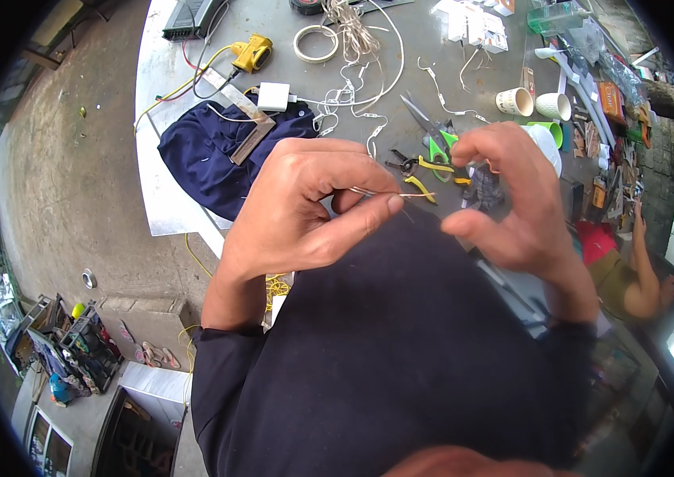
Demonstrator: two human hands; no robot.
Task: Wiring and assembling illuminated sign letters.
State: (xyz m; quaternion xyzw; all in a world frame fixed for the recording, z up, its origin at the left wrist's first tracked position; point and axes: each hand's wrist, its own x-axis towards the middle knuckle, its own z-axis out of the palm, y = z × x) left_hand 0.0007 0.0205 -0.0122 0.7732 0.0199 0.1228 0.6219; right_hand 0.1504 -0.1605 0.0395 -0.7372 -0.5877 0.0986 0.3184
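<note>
My left hand (305, 208) is closed in a pinch near the middle of the view. A thin wire (416, 195) sticks out between its thumb and forefinger, its bare end copper-coloured and pointing right. To the right, my right hand (521, 195) is raised with thumb and fingers curved apart, nothing between them, a short way off the wire's tip. Beyond the hands, yellow-handled pliers (435, 166) and scissors with green handles (438, 148) lie on the grey table (440, 48). White wire strung with small modules (343, 97) spreads behind my left hand.
Dark blue cloth (202, 155) lies at the table's left, under a metal square (251, 145). Nearby are a white adapter box (273, 97), a yellow connector (252, 53) and a tape roll (315, 44). Cups (514, 102) stand at right. Another person (639, 282) is at far right.
</note>
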